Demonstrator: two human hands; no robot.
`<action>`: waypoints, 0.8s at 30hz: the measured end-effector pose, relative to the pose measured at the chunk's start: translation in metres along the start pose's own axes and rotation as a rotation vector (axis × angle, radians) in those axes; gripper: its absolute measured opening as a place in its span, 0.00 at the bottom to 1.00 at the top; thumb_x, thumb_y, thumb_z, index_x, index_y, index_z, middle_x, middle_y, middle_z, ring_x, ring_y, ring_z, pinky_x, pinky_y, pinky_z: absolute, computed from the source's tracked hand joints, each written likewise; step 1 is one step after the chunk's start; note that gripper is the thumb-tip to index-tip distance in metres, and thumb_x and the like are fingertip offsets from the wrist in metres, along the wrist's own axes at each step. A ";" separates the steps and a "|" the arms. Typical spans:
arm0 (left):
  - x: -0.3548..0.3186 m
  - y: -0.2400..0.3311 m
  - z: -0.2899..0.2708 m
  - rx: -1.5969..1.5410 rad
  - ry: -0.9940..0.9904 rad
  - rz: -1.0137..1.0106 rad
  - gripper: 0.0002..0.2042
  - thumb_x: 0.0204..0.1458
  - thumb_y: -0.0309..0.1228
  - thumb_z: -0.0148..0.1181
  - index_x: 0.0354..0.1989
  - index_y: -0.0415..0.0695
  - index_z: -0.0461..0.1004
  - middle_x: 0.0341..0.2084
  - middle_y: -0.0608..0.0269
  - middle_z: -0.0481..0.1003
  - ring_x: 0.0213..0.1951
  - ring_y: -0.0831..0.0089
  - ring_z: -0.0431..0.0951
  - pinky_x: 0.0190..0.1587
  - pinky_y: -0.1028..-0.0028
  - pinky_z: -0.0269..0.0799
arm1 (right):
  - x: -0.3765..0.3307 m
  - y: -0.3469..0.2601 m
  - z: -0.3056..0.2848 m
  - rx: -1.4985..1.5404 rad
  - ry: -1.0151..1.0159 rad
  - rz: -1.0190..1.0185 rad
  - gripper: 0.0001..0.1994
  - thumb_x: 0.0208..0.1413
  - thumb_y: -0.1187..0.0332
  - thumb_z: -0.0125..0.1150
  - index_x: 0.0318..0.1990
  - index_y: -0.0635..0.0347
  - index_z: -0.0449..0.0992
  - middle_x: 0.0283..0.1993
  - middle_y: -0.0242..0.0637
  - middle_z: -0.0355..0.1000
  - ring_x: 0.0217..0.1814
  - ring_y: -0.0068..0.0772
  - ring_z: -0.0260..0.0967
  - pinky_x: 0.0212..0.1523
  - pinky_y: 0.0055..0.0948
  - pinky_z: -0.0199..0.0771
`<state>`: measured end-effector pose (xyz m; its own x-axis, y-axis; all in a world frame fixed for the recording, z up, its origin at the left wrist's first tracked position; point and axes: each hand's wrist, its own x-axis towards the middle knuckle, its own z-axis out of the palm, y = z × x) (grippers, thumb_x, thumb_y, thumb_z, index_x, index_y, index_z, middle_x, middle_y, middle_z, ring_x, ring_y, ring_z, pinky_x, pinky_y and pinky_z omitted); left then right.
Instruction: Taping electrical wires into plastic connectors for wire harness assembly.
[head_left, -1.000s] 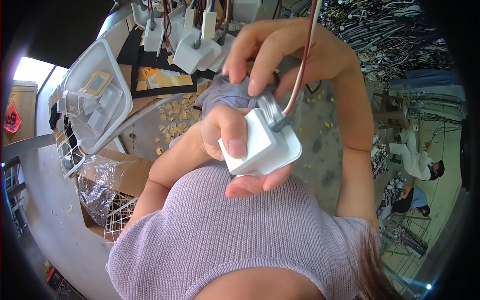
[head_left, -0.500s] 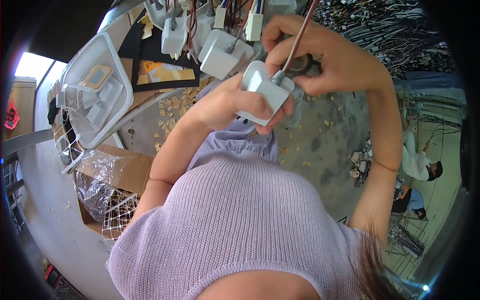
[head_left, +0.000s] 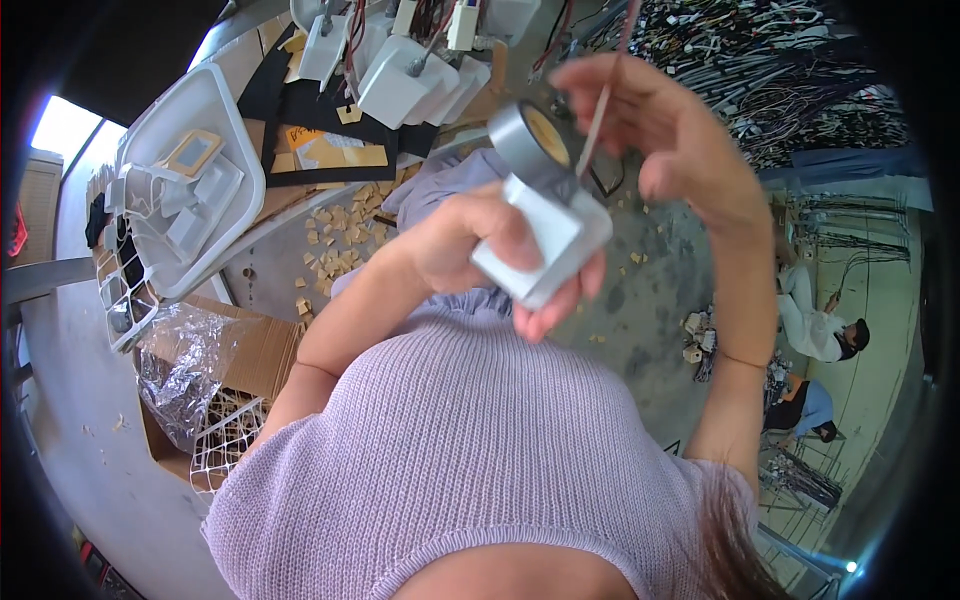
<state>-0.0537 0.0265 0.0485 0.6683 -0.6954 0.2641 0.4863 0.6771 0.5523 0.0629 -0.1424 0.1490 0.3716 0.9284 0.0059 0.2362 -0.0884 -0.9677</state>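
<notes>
My left hand (head_left: 462,235) grips a white plastic housing (head_left: 560,228), thumb across its face and fingers beneath. A thin light-coloured wire (head_left: 598,130) runs up from its far end. Right at that end is a roll of grey tape (head_left: 512,140), its tan core facing right; the housing looks smeared by motion. Beyond the wire my right hand (head_left: 675,135) is raised with fingers bent but apart, and nothing shows between them.
Ahead hang several white housings (head_left: 410,85) with dark red wires. At left stands a white tray (head_left: 252,150) of plastic parts, above an open cardboard box (head_left: 265,345). Cable bundles (head_left: 760,90) fill the far right; two people (head_left: 815,320) sit further off.
The housing has come nearer to me and tilted. My right hand has let go near the wire and lifted away, opening. The tape roll, mostly hidden before, now shows plainly.
</notes>
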 end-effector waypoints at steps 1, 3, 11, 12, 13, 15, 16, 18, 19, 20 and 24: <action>0.003 -0.003 0.000 -0.156 -0.168 -0.061 0.26 0.34 0.35 0.53 0.40 0.22 0.70 0.22 0.40 0.75 0.22 0.58 0.78 0.22 0.71 0.76 | 0.012 0.009 0.006 0.084 -0.117 -0.105 0.38 0.40 0.56 0.74 0.58 0.64 0.64 0.57 0.34 0.65 0.53 0.22 0.63 0.54 0.24 0.64; 0.008 -0.008 0.001 -0.301 -0.349 -0.170 0.29 0.35 0.36 0.53 0.42 0.19 0.67 0.22 0.37 0.74 0.21 0.56 0.77 0.22 0.68 0.76 | 0.031 0.014 0.011 0.110 -0.410 -0.200 0.39 0.32 0.60 0.79 0.55 0.62 0.68 0.53 0.35 0.64 0.54 0.24 0.59 0.57 0.25 0.59; 0.004 -0.007 0.001 -0.438 -0.319 -0.097 0.28 0.36 0.36 0.53 0.41 0.20 0.65 0.19 0.42 0.69 0.17 0.58 0.73 0.19 0.68 0.70 | 0.052 0.019 -0.010 -0.218 -0.449 -0.342 0.26 0.35 0.50 0.72 0.35 0.64 0.77 0.35 0.30 0.59 0.36 0.24 0.59 0.36 0.19 0.57; 0.001 -0.004 0.003 -0.351 -0.194 -0.051 0.26 0.36 0.36 0.53 0.39 0.22 0.67 0.18 0.44 0.70 0.17 0.60 0.73 0.19 0.70 0.69 | 0.043 0.017 -0.011 -0.198 -0.376 -0.231 0.27 0.36 0.49 0.70 0.35 0.65 0.77 0.34 0.30 0.59 0.35 0.23 0.59 0.36 0.19 0.57; 0.000 0.001 0.002 -0.169 -0.044 0.031 0.25 0.36 0.35 0.53 0.38 0.24 0.68 0.19 0.45 0.72 0.17 0.61 0.74 0.19 0.70 0.70 | 0.034 0.013 -0.013 -0.177 -0.302 -0.119 0.27 0.37 0.48 0.69 0.35 0.65 0.77 0.34 0.30 0.58 0.34 0.23 0.58 0.36 0.20 0.57; 0.000 0.009 0.002 0.165 0.287 0.092 0.18 0.37 0.33 0.55 0.33 0.29 0.72 0.20 0.50 0.74 0.19 0.66 0.76 0.23 0.72 0.72 | 0.017 0.023 -0.019 -0.171 -0.171 -0.011 0.30 0.40 0.45 0.65 0.39 0.67 0.75 0.37 0.31 0.62 0.37 0.22 0.61 0.37 0.19 0.59; 0.003 0.004 -0.001 0.405 0.504 0.171 0.17 0.38 0.32 0.56 0.33 0.30 0.72 0.21 0.53 0.74 0.20 0.68 0.75 0.25 0.73 0.72 | 0.006 0.023 -0.014 -0.133 -0.080 0.078 0.30 0.41 0.45 0.63 0.40 0.67 0.74 0.38 0.31 0.64 0.37 0.22 0.63 0.37 0.19 0.60; 0.008 -0.004 -0.004 1.003 0.818 0.323 0.13 0.40 0.30 0.59 0.32 0.34 0.73 0.22 0.59 0.75 0.23 0.74 0.74 0.28 0.76 0.72 | -0.010 0.019 0.004 0.024 0.035 0.214 0.36 0.45 0.39 0.61 0.47 0.69 0.73 0.38 0.33 0.68 0.36 0.23 0.66 0.38 0.22 0.66; 0.007 -0.004 -0.007 0.988 0.822 0.316 0.12 0.41 0.30 0.58 0.33 0.34 0.73 0.22 0.59 0.75 0.23 0.75 0.74 0.27 0.76 0.72 | -0.018 0.021 0.013 0.151 0.112 0.199 0.39 0.46 0.37 0.60 0.49 0.70 0.72 0.37 0.34 0.69 0.34 0.22 0.66 0.38 0.22 0.67; 0.009 -0.004 -0.007 0.972 0.815 0.307 0.12 0.42 0.30 0.58 0.34 0.35 0.73 0.22 0.60 0.74 0.23 0.75 0.74 0.27 0.76 0.72 | -0.021 0.003 0.018 0.344 0.107 0.204 0.42 0.46 0.36 0.60 0.52 0.71 0.70 0.38 0.35 0.70 0.35 0.23 0.68 0.40 0.23 0.69; 0.007 0.005 0.008 0.337 0.423 0.033 0.14 0.44 0.32 0.57 0.36 0.33 0.73 0.20 0.55 0.73 0.21 0.70 0.76 0.24 0.75 0.73 | -0.015 0.021 0.006 -0.034 0.163 -0.019 0.32 0.44 0.62 0.70 0.56 0.65 0.67 0.50 0.35 0.67 0.52 0.26 0.64 0.55 0.27 0.64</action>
<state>-0.0505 0.0229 0.0594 0.8825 -0.4701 -0.0173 0.3000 0.5342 0.7903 0.0566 -0.1558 0.1271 0.5072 0.8591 0.0680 0.2740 -0.0859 -0.9579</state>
